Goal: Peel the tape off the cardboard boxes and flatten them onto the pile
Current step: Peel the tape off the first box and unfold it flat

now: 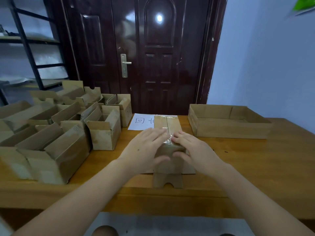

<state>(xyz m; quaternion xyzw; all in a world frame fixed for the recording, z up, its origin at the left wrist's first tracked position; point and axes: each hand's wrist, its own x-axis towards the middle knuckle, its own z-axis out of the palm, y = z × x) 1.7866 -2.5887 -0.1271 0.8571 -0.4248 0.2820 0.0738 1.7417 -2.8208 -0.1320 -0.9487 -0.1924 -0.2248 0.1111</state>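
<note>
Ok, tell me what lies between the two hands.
In the head view, the taped box lies between the left hand and right hand; its clear tape runs up the gap.

We are seeing matt brown cardboard boxes (56, 133), glossy clear tape (167, 136), a smooth wooden table (255, 164), a glossy dark door (144, 53)

The tabletop (255, 159) is warm honey-orange wood with a faint grain. The flattened box (167, 124) is dull kraft brown, crossed along its seam by clear, glossy tape (167, 138) that catches pale highlights. The open boxes (51, 133) on the left and the shallow tray box (228, 123) on the right share that same brown. A white paper sheet (141, 122) carries dark handwritten characters. The door (144, 48) is glossy dark reddish-brown with a brass-coloured handle (125, 63), and the wall (272, 57) is pale bluish-lilac.
</note>
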